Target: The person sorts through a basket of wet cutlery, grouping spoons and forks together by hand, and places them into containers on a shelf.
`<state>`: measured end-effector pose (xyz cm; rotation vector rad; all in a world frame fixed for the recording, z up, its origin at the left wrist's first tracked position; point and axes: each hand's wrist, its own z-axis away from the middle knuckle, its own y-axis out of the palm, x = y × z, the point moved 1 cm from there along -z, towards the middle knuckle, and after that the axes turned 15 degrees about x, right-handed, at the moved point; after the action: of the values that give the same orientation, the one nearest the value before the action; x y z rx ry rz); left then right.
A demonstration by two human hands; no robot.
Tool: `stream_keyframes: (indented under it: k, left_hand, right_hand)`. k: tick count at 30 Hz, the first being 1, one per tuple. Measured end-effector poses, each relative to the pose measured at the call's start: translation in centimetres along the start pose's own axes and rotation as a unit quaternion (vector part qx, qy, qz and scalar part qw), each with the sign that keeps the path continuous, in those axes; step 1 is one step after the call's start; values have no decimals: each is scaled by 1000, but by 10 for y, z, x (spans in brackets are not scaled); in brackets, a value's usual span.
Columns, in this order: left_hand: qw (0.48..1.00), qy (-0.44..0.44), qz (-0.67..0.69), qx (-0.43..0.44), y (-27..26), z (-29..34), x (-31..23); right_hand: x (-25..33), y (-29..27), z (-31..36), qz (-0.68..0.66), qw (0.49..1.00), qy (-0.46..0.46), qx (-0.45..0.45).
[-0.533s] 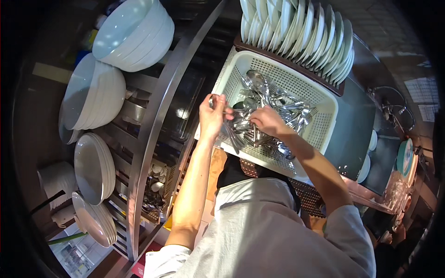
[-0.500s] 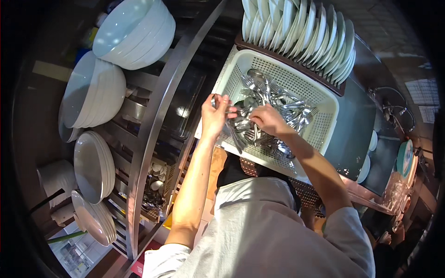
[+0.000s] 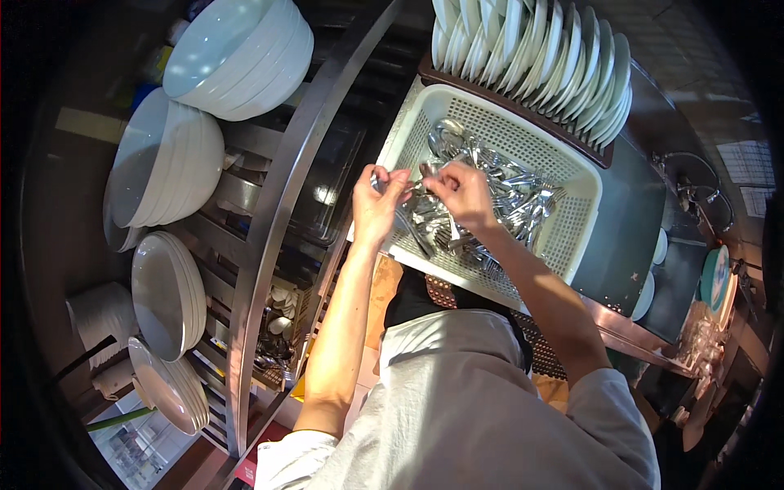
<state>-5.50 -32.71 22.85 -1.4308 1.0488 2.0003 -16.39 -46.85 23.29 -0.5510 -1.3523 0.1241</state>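
A white perforated plastic basket holds a jumble of metal forks and spoons. Over its left side my left hand is closed around some cutlery, whose handles slant down below the fingers. Close beside it, my right hand pinches a piece of metal cutlery between thumb and fingers; its exact kind is partly hidden. The two hands nearly meet above the pile.
White plates stand upright in a brown rack behind the basket. On the left, a metal shelf carries stacked white bowls and plates. A lower basket holds more spoons. A dark counter lies right.
My right hand has lifted from the pile and moved up and left toward my left hand, with a piece of cutlery in its fingers. My left hand stays nearly in place.
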Motion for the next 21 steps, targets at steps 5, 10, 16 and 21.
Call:
stream_keyframes:
  k: [5,10,16,21]
  left_hand:
    - [993,101,-29,-59,9,-8,-5]
    - [978,111,-85,-156,2,2,-36]
    - [983,113,-86,-116,-8,11,-49]
    - [991,60,-67,-102,-4,18,-44]
  right_hand:
    - [21,11,-29,-208,958,-101,168]
    - [-20,-3,-27,-73,973,39,215]
    - [-39,50,5,470,869,-58,144]
    - [-61,82,-21,572,811,41,114]
